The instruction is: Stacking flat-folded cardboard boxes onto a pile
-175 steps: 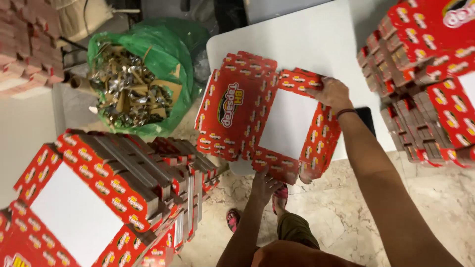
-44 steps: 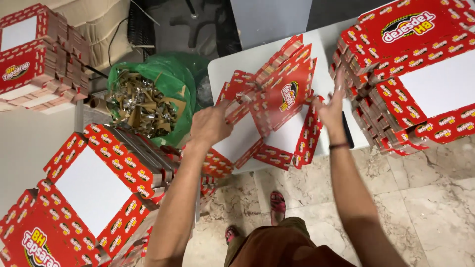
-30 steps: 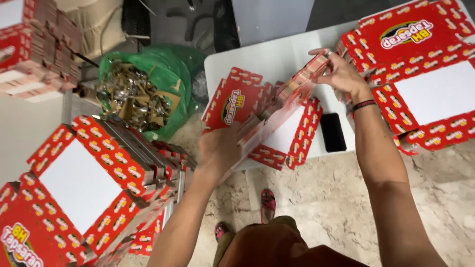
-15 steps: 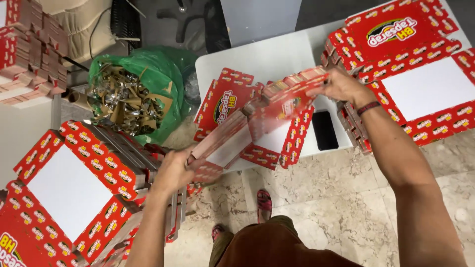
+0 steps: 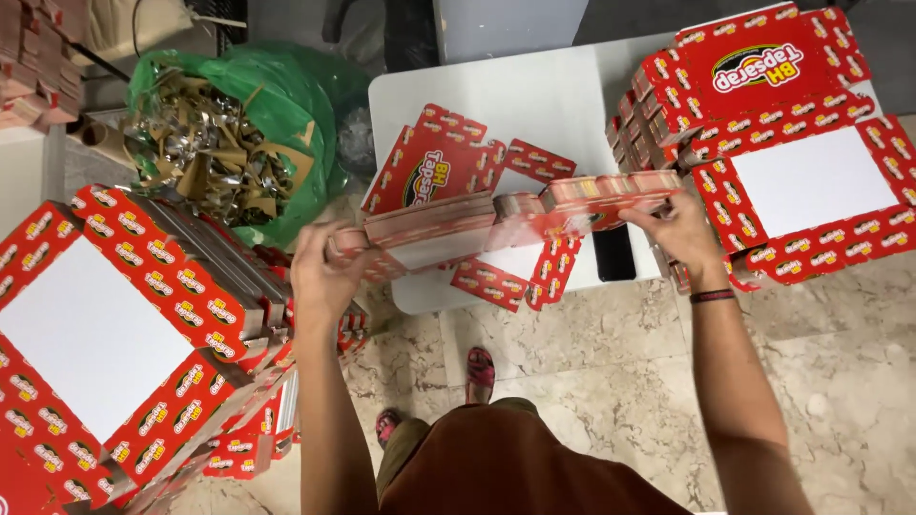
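Your left hand [image 5: 320, 272] and right hand [image 5: 679, 229] each have fingers clamped on one end of a half-folded red box [image 5: 496, 221], held just above the white desk [image 5: 520, 95]. Its long axis runs left to right between your hands. A flat box [image 5: 434, 172] lies beneath; a phone [image 5: 614, 253] sits near your right hand. Box stacks [image 5: 763, 105] flank right, a green scrap bag [image 5: 229, 143] left.
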